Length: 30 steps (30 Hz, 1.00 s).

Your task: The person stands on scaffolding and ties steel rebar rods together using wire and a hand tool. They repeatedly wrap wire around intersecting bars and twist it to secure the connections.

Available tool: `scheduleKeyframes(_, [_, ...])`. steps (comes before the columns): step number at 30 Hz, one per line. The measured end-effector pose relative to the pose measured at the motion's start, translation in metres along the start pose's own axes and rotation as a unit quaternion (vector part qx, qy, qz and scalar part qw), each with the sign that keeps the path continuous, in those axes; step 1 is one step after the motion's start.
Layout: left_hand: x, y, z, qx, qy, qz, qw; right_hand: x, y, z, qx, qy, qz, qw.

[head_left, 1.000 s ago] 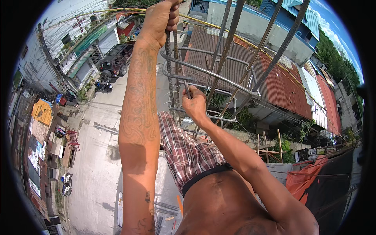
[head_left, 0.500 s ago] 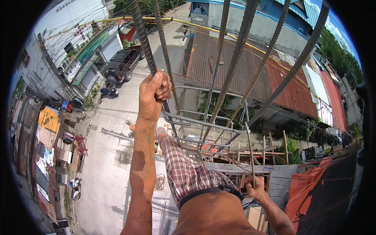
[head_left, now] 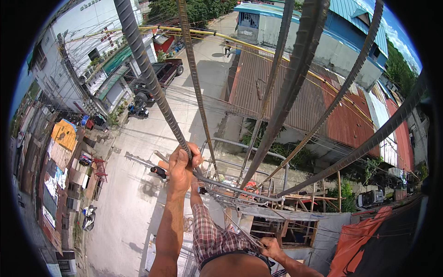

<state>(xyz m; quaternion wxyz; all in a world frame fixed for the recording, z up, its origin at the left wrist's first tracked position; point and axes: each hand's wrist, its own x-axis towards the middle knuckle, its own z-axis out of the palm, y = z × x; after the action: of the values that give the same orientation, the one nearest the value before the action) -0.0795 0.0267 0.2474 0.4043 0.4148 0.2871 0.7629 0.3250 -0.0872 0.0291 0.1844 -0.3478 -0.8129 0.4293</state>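
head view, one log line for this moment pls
left hand: gripping ribbed grey steel rebar | right hand: low at waist, on thin wire | below: street

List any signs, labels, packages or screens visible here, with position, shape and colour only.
Building lettering: top left, on the white building's upper wall, a short dark row, too small to make out.
Green awning: street front below that wall, a long slanted strip.
Orange panel: far left by the street, roughly square, possibly a tarp.
No packages or screens show.
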Motion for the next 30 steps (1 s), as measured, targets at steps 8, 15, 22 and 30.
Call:
scheduleKeyframes(8, [0.012, 0.006, -0.027, -0.032, -0.076, -0.014, 0.996, 0.119, -0.071, 0.062, 0.236, 0.104, 0.184, 0.949])
scheduleKeyframes(15, [0.012, 0.001, -0.028, -0.010, -0.088, -0.044, 0.995, 0.258, -0.069, 0.127, 0.227, 0.290, 0.150, 0.917])
scheduleKeyframes(22, [0.015, 0.011, -0.010, 0.025, -0.082, -0.023, 0.996, 0.271, -0.051, 0.114, 0.134, 0.169, 0.161, 0.963])
scheduleKeyframes(30, [-0.045, -0.041, -0.097, -0.004, 0.329, 0.102, 0.939, 0.276, -0.071, 0.073, 0.188, 0.105, 0.208, 0.954])
